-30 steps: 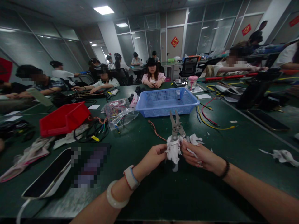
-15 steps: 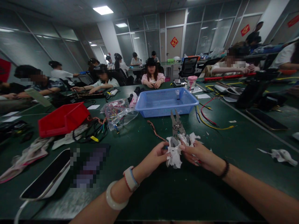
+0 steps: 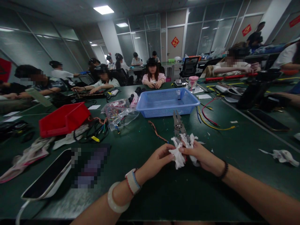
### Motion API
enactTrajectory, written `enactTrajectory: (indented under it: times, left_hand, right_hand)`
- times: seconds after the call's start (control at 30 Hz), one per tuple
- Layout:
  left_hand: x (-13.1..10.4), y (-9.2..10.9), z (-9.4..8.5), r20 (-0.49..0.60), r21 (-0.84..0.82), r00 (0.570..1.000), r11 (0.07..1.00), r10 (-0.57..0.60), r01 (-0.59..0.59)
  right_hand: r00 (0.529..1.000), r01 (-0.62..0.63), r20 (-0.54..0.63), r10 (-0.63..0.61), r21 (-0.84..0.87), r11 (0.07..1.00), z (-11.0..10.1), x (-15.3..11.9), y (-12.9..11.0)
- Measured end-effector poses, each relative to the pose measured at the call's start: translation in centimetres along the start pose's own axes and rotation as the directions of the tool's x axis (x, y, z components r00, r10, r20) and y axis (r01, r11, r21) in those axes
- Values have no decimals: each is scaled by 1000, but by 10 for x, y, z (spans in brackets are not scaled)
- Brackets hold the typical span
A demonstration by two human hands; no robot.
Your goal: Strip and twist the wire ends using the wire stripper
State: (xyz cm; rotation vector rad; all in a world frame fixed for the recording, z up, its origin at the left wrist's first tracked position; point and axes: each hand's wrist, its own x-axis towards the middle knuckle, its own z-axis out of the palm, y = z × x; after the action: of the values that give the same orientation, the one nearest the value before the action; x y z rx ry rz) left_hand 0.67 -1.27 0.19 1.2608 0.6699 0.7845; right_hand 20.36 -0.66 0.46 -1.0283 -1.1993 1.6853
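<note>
Crumpled, torn white tissue paper [image 3: 178, 157] is held between my two hands above the green table. My left hand [image 3: 161, 157] pinches its left part between thumb and fingers. My right hand [image 3: 201, 154] grips the right part, with the thumb over the paper and the other fingers mostly hidden behind it. Just beyond the paper lie wire strippers [image 3: 178, 123], jaws pointing away from me, their handles covered by the tissue. A twisted copper-coloured wire [image 3: 156, 131] lies left of the strippers, its near end close to my left fingertips.
A blue plastic basket [image 3: 167, 112] stands behind the strippers. To its left are a clear bag of wires [image 3: 118, 114] and a red bin [image 3: 64, 120]. A phone [image 3: 48, 175] lies front left, loose wires [image 3: 214, 123] and crumpled tissue [image 3: 282, 156] right. Several people sit around.
The tissue has shifted and folded between my hands, its two parts now closer together. My left hand has moved slightly right, towards my right hand.
</note>
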Motion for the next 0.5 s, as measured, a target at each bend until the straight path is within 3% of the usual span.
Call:
enactTrajectory:
  times: [0.17,0.37,0.5]
  left_hand:
    - [-1,7,-5,-44,290,991,951,129,-111]
    - [-5,8,-8,6,410,967,881,255,-235]
    - [-7,9,1,-16,575,962,790,271,-213]
  right_hand:
    - [1000,-1,11,1,-37,999,-2,1,1]
    - [998,20,52,-17,-50,999,1,0,2]
    - [1000,8,20,-7,-44,999,1,0,2]
